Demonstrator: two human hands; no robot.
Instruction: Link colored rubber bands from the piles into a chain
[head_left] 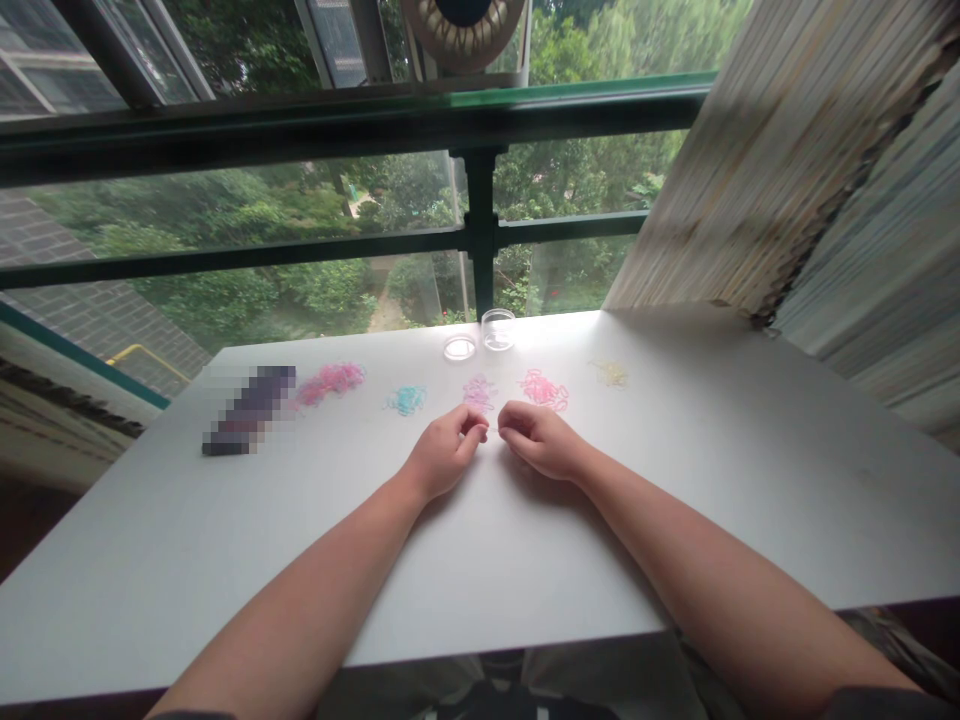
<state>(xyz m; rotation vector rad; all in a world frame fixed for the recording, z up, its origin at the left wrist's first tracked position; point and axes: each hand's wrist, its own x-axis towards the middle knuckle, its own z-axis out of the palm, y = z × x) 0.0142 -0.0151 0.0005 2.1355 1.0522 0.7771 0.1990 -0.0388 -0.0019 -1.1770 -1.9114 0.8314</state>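
Observation:
Over the middle of the white table (450,560), my left hand (445,452) and my right hand (544,440) face each other with a small gap between. Both are closed in a pinch; a tiny pale thing shows faintly between the fingertips, too small to name. Just beyond them lie a lilac pile (478,391) and a pink-red pile (545,389) of small thin loops. A turquoise pile (407,400) is to the left, a mixed pink and purple pile (330,384) further left, and a pale yellow pile (613,374) to the right.
A clear round container (498,330) and a clear round lid (460,348) stand near the table's far edge. At the left lies a dark, pixelated object (251,410). Behind the table are a window with a green railing (480,220) and a striped curtain (697,150) at right.

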